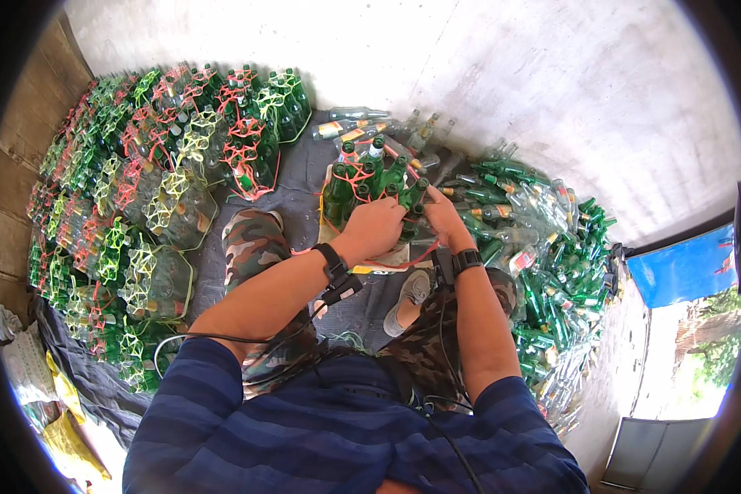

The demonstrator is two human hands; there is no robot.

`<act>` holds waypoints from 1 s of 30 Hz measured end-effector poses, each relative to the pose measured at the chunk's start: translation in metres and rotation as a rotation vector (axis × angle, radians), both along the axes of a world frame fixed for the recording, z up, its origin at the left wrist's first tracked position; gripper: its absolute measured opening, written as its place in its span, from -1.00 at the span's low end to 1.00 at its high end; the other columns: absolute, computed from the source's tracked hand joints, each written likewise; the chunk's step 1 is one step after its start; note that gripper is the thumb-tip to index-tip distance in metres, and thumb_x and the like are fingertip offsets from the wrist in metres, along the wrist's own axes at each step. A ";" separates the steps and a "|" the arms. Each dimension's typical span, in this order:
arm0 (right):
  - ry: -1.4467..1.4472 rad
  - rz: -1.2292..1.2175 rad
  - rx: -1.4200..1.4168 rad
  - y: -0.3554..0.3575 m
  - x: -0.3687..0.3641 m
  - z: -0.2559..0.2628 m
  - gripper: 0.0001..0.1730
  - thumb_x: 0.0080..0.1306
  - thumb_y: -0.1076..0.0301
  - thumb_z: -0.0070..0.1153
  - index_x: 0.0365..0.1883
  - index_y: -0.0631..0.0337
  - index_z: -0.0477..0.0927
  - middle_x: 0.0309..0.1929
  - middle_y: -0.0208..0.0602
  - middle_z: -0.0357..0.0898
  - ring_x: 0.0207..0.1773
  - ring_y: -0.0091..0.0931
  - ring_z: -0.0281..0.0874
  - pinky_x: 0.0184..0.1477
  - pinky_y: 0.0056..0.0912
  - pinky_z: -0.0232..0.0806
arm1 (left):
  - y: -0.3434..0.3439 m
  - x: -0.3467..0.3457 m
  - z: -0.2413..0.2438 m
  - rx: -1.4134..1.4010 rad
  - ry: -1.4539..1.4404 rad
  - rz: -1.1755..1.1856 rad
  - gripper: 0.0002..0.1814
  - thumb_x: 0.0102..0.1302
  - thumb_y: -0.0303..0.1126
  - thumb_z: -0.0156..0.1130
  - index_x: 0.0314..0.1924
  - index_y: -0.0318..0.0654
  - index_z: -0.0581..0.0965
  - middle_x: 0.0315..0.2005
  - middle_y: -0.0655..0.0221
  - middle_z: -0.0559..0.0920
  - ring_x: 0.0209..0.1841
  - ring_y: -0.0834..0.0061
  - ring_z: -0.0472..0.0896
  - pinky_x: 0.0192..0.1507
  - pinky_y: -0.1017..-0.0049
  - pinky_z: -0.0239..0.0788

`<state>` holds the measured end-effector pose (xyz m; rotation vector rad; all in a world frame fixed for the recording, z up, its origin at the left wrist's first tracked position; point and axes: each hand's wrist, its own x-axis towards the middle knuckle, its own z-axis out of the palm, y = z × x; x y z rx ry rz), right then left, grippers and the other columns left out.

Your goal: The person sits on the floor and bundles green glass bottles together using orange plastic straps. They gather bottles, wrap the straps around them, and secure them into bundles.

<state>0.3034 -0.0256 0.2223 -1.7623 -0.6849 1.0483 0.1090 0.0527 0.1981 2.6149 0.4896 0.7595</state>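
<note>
A group of upright green glass bottles stands before me on a flat cardboard-like base. Red plastic twine loops around several of their necks. My left hand is at the near side of the group, its fingers curled close to the necks; what it grips is hidden. My right hand is at the right side, with a finger extended beside the neck of a tilted green bottle. A loose length of red twine curves below my hands, near the base's front edge.
Many tied bundles of bottles fill the left side, bound with red and yellow-green twine. A large heap of loose green and clear bottles lies at the right. Clear bottles lie beside the pale wall. Dark sheeting covers the floor.
</note>
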 end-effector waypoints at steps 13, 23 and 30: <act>-0.008 0.058 -0.105 0.003 0.003 0.000 -0.38 0.50 0.42 0.11 0.50 -0.25 0.57 -0.44 -0.70 0.40 -0.57 -0.72 0.05 -0.54 -0.49 -0.17 | 0.011 -0.047 0.035 -0.190 -0.016 0.223 -0.48 0.26 -0.22 0.55 0.14 -0.15 0.53 -0.01 0.18 0.65 0.03 0.01 0.70 0.08 0.09 0.59; 0.074 0.104 -0.050 0.007 0.007 -0.004 -0.37 0.49 0.45 0.08 0.51 -0.21 0.57 -0.45 -0.59 0.50 -0.59 -0.71 0.11 -0.56 -0.48 -0.14 | 0.017 -0.044 -0.002 -0.546 0.168 0.429 0.01 0.23 0.12 0.57 0.48 -0.32 0.32 0.22 -0.18 0.60 0.26 -0.18 0.64 0.31 0.06 0.52; 0.167 0.062 -0.098 0.008 0.010 -0.002 -0.64 0.54 0.37 0.18 0.26 -0.19 0.59 -0.52 -0.71 0.29 -0.62 -0.74 0.09 -0.58 -0.52 -0.21 | -0.002 -0.028 -0.007 -0.533 0.125 0.420 0.43 0.07 0.16 0.70 0.62 -0.59 0.05 0.40 -0.27 0.41 0.48 -0.21 0.43 0.50 0.07 0.34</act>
